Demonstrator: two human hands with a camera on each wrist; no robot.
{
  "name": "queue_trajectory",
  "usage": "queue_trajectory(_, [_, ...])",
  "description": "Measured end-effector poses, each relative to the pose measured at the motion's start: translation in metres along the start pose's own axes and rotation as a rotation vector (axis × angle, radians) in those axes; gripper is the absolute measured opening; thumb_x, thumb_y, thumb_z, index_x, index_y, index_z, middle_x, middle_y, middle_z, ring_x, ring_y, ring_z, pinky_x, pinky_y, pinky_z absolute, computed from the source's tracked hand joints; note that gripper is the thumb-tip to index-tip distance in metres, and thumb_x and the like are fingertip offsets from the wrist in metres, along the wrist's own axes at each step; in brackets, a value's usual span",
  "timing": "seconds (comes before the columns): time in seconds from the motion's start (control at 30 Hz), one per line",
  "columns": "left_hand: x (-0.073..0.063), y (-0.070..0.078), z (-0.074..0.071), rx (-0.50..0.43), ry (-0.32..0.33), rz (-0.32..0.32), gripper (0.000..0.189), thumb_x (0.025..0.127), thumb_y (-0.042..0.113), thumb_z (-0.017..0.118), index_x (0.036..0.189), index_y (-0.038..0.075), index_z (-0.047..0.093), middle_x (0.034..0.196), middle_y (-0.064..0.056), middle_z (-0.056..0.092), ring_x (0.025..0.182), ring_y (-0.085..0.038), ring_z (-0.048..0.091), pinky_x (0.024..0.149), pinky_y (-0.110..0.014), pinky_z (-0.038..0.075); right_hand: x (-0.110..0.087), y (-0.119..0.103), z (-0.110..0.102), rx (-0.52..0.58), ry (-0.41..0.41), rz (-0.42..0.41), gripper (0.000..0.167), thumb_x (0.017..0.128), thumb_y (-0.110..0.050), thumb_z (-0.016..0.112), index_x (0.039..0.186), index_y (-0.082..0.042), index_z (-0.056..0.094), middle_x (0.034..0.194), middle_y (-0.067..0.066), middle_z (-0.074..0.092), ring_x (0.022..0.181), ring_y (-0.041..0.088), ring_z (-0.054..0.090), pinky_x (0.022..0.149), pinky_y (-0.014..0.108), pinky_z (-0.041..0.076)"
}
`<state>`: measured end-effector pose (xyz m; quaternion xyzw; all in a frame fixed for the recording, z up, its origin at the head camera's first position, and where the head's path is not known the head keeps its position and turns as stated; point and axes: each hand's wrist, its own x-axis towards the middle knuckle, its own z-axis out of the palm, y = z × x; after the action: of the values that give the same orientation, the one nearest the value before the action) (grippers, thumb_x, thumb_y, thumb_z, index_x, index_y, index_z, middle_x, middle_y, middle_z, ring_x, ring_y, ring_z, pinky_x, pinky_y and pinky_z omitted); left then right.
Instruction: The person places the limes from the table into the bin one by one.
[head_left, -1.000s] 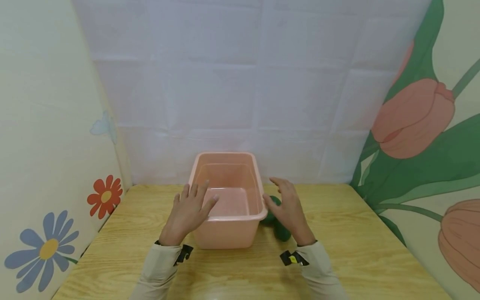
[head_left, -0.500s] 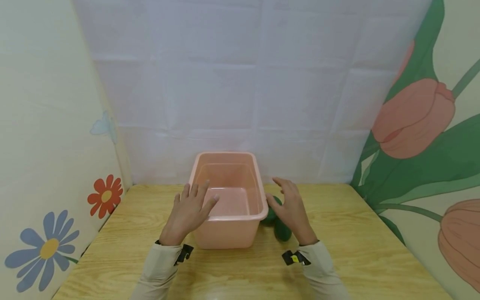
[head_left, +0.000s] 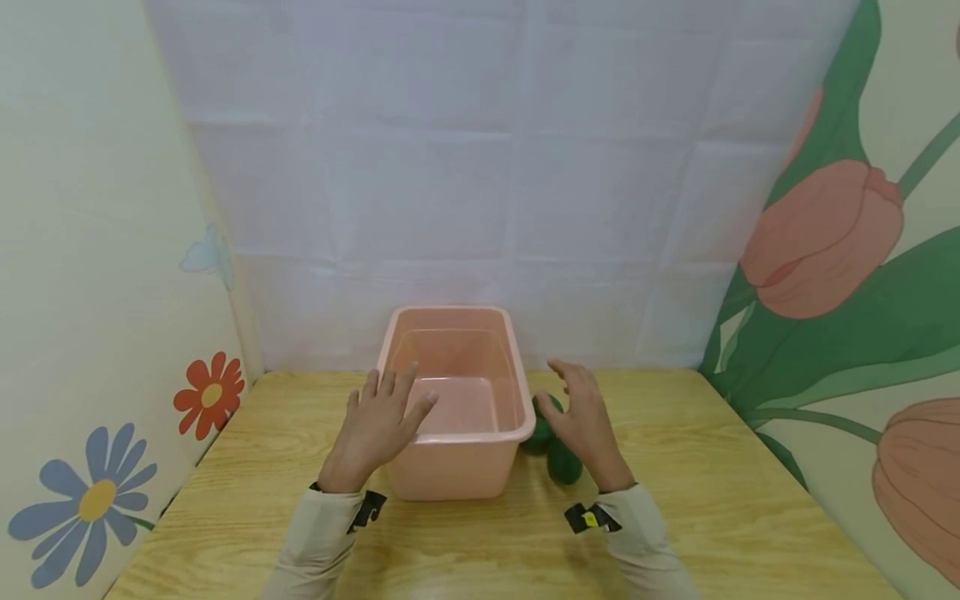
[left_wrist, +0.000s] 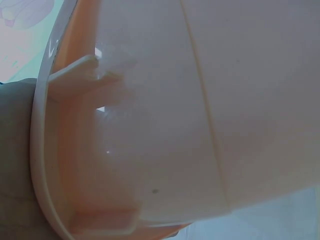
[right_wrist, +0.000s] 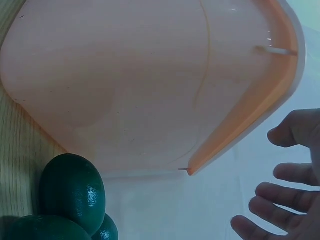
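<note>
A pink plastic tub [head_left: 453, 467] stands on the wooden table, its open top facing up. My left hand [head_left: 378, 429] is at the tub's near left rim with fingers spread, overlapping the opening in the head view. In the left wrist view the rim hides most of that hand [left_wrist: 17, 160]. Just right of the tub is my right hand [head_left: 585, 421], holding nothing, its fingers loosely bent and apart. Below it, against the table, lie smooth dark green ovals [head_left: 564, 462], partly covered by the hand. The right wrist view shows three of them, with one glossy oval [right_wrist: 72, 192] in front of the tub's side.
The wood-grain table [head_left: 675, 500] reaches back to a white sheet [head_left: 600, 208]. Walls with painted flowers stand on both sides, a blue flower [head_left: 97, 500] at left and pink tulips [head_left: 828, 242] at right.
My right hand has shifted slightly right, away from the tub's rim, uncovering a little more of the green ovals. The left hand and the tub have stayed in place.
</note>
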<state>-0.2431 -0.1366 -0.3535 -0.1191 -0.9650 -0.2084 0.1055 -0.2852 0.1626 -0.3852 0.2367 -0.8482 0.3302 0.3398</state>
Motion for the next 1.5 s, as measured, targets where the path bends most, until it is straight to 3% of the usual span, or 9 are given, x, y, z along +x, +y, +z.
queue_trajectory(0.43, [-0.002, -0.001, 0.002, -0.011, 0.010, 0.016, 0.071, 0.105, 0.058, 0.032, 0.160, 0.013, 0.026, 0.156, -0.028, 0.031, 0.147, -0.052, 0.014, 0.108, -0.077, 0.015, -0.004, 0.005, 0.003, -0.038, -0.049, 0.079, 0.045, 0.090, -0.010, 0.074, 0.130, 0.007, 0.059, 0.125, 0.025, 0.060, 0.110, 0.041, 0.057, 0.084, 0.053, 0.052])
queue_trajectory(0.73, [-0.001, -0.001, 0.000, -0.003, 0.005, 0.015, 0.071, 0.105, 0.058, 0.032, 0.160, 0.014, 0.026, 0.157, -0.028, 0.031, 0.147, -0.051, 0.013, 0.108, -0.076, 0.015, -0.005, 0.009, 0.005, -0.053, -0.094, 0.106, 0.046, 0.091, -0.010, 0.073, 0.130, 0.009, 0.057, 0.126, 0.028, 0.059, 0.113, 0.044, 0.055, 0.093, 0.058, 0.047])
queue_trajectory(0.97, [-0.001, 0.000, -0.001, -0.007, 0.006, 0.011, 0.070, 0.106, 0.057, 0.033, 0.160, 0.013, 0.026, 0.156, -0.028, 0.032, 0.147, -0.051, 0.013, 0.108, -0.077, 0.015, -0.006, 0.013, 0.008, -0.062, -0.115, 0.108, 0.048, 0.090, -0.010, 0.074, 0.129, 0.010, 0.056, 0.125, 0.028, 0.059, 0.113, 0.044, 0.055, 0.092, 0.059, 0.047])
queue_trajectory(1.5, [-0.001, -0.002, 0.000, -0.013, -0.005, 0.007, 0.072, 0.105, 0.059, 0.031, 0.160, 0.013, 0.025, 0.157, -0.029, 0.030, 0.148, -0.051, 0.012, 0.108, -0.076, 0.013, -0.008, 0.018, 0.010, -0.080, -0.227, 0.194, 0.051, 0.091, -0.012, 0.074, 0.133, 0.010, 0.055, 0.126, 0.029, 0.057, 0.117, 0.046, 0.053, 0.097, 0.059, 0.045])
